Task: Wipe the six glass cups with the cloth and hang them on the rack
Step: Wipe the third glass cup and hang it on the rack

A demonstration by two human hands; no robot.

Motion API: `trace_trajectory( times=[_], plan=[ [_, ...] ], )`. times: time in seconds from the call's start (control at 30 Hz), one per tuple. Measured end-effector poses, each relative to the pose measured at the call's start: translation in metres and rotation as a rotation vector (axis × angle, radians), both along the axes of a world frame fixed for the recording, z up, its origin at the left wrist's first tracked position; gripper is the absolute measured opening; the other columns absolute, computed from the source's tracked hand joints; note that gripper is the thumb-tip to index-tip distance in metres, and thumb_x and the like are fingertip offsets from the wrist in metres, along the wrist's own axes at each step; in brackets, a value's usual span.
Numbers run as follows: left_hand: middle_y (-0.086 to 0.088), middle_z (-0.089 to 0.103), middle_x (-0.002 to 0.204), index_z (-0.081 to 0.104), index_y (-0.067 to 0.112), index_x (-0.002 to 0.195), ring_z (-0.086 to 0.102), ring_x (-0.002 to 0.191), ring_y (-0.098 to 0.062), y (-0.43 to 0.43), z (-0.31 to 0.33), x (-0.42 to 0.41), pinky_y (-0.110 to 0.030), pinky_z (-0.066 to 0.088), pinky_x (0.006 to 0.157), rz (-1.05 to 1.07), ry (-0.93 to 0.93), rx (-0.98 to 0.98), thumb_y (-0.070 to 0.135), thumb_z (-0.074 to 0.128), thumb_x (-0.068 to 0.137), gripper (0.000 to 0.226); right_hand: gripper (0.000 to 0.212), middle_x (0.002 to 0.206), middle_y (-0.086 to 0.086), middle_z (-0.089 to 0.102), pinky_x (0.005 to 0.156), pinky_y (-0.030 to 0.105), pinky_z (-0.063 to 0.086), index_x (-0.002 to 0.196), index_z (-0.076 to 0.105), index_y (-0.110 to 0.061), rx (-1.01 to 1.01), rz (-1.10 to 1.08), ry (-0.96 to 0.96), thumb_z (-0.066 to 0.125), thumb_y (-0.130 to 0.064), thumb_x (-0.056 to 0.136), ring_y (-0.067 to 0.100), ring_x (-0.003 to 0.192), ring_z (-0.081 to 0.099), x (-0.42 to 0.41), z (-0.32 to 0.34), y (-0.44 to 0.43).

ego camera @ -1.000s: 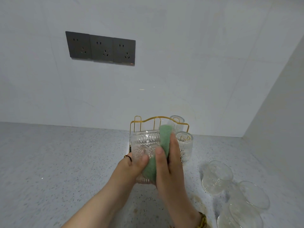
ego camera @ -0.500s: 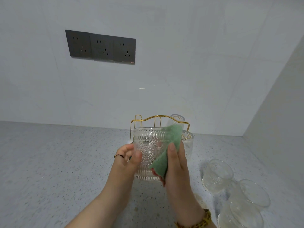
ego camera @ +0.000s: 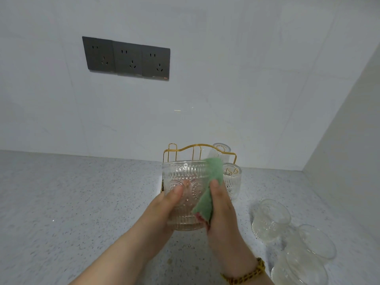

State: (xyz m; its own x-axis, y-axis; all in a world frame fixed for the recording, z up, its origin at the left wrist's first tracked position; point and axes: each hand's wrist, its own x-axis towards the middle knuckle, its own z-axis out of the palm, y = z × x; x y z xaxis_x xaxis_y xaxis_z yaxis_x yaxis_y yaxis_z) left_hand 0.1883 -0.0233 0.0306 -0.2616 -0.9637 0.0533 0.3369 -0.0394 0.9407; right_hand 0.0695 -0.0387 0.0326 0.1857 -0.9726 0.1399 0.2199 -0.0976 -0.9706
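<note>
A: Item one, change since a second ago?
B: The glass cup sits higher in front of the gold rack and has turned in the left hand; the ring finger seen earlier is now out of view behind it. The green cloth has slid from the cup's middle to its right wall, reaching up over the rim. Judgement: the outside wipe is working round the cup, and hanging is not yet due.

A: Hands?
B: Left hand clasps the cup, thumb pressed on the embossed front. Right hand pinches the cloth flat against the glass.

A: Rack contents?
B: Two cups hung upside down on its right side, the rear one behind the front one. The pegs left of them show bare, though the held cup hides the lower part.

A: Stock outstanding?
B: Three cups right of the rack on the speckled counter, clustered and touching, empty as far as can be told. Tally: two hung, one in hand, three waiting.
</note>
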Motion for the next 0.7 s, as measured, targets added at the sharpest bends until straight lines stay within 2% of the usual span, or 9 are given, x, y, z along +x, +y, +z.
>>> trace_trajectory(
  times=[0.07, 0.13, 0.2, 0.27, 0.37, 0.43, 0.5, 0.63, 0.7],
  plan=[
    [0.000, 0.071, 0.108, 0.066, 0.023, 0.105, 0.066, 0.103, -0.016, -0.003, -0.001, 0.001, -0.025, 0.053, 0.080, 0.050, -0.057, 0.040, 0.068, 0.067, 0.048, 0.073, 0.037, 0.087, 0.003, 0.068, 0.056, 0.025, 0.055, 0.108, 0.055, -0.023, 0.033, 0.006, -0.039, 0.047, -0.047, 0.081, 0.010, 0.069, 0.068, -0.001, -0.001, -0.001],
    [0.005, 0.062, 0.125, 0.058, 0.027, 0.118, 0.055, 0.119, -0.015, -0.006, 0.001, 0.001, -0.039, 0.041, 0.102, 0.113, -0.129, 0.056, 0.083, 0.057, 0.046, 0.091, 0.021, 0.073, -0.009, 0.067, 0.047, 0.018, 0.050, 0.103, 0.053, -0.028, 0.022, -0.020, -0.028, 0.044, -0.041, 0.089, 0.001, 0.056, 0.063, -0.002, -0.002, -0.001],
    [0.002, 0.046, 0.141, 0.040, 0.027, 0.135, 0.042, 0.131, -0.021, -0.011, 0.000, 0.003, -0.050, 0.029, 0.110, 0.168, -0.153, 0.071, 0.088, 0.059, 0.039, 0.114, 0.034, 0.080, -0.006, 0.062, 0.042, 0.013, 0.045, 0.116, 0.048, -0.029, 0.018, -0.033, -0.001, 0.037, -0.041, 0.086, -0.003, 0.053, 0.059, -0.001, 0.000, 0.002],
    [-0.002, 0.043, 0.143, 0.034, 0.027, 0.137, 0.042, 0.130, -0.023, -0.011, 0.004, 0.001, -0.051, 0.031, 0.110, 0.245, -0.155, 0.068, 0.083, 0.066, 0.033, 0.123, 0.049, 0.097, 0.001, 0.057, 0.043, 0.012, 0.043, 0.127, 0.041, -0.029, 0.000, -0.074, 0.040, 0.047, -0.049, 0.082, -0.001, 0.061, 0.058, 0.000, 0.002, 0.005],
    [-0.002, 0.061, 0.115, 0.038, 0.019, 0.131, 0.056, 0.113, -0.023, -0.009, 0.007, -0.003, -0.049, 0.039, 0.103, 0.338, -0.107, 0.088, 0.065, 0.072, 0.045, 0.103, 0.067, 0.103, 0.001, 0.059, 0.059, 0.025, 0.052, 0.130, 0.037, -0.027, -0.099, -0.177, 0.126, 0.054, -0.061, 0.075, 0.002, 0.075, 0.061, 0.005, 0.001, 0.005],
    [-0.001, 0.065, 0.092, 0.047, 0.018, 0.121, 0.061, 0.096, -0.023, -0.008, 0.003, -0.003, -0.047, 0.044, 0.095, 0.348, -0.132, 0.087, 0.065, 0.066, 0.057, 0.082, 0.093, 0.118, 0.009, 0.054, 0.081, 0.041, 0.047, 0.135, 0.029, -0.026, -0.178, -0.264, 0.272, 0.041, -0.083, 0.063, 0.022, 0.098, 0.055, 0.011, -0.004, 0.003],
    [-0.002, 0.066, 0.092, 0.051, 0.019, 0.116, 0.062, 0.094, -0.023, -0.006, 0.003, -0.006, -0.046, 0.047, 0.093, 0.324, -0.171, 0.078, 0.067, 0.064, 0.054, 0.080, 0.088, 0.133, 0.016, 0.046, 0.097, 0.052, 0.042, 0.138, 0.024, -0.027, -0.257, -0.328, 0.368, 0.033, -0.080, 0.068, 0.031, 0.115, 0.049, 0.017, -0.004, 0.004],
    [-0.011, 0.070, 0.089, 0.054, 0.004, 0.114, 0.069, 0.072, -0.020, -0.005, 0.004, -0.004, -0.029, 0.054, 0.054, 0.230, -0.121, 0.034, 0.055, 0.069, 0.048, 0.085, 0.055, 0.146, 0.001, 0.032, 0.111, 0.035, 0.031, 0.129, 0.017, -0.046, -0.433, -0.345, 0.433, 0.030, -0.052, 0.076, 0.011, 0.135, 0.030, 0.021, 0.001, 0.009],
    [-0.012, 0.070, 0.084, 0.057, 0.001, 0.112, 0.069, 0.068, -0.021, -0.005, 0.006, 0.000, -0.027, 0.053, 0.052, 0.148, -0.058, 0.058, 0.054, 0.069, 0.055, 0.079, 0.058, 0.126, -0.005, 0.051, 0.091, 0.023, 0.048, 0.130, 0.029, -0.043, -0.304, -0.251, 0.307, 0.035, -0.055, 0.073, 0.010, 0.113, 0.052, 0.016, 0.002, 0.008]
  ],
)
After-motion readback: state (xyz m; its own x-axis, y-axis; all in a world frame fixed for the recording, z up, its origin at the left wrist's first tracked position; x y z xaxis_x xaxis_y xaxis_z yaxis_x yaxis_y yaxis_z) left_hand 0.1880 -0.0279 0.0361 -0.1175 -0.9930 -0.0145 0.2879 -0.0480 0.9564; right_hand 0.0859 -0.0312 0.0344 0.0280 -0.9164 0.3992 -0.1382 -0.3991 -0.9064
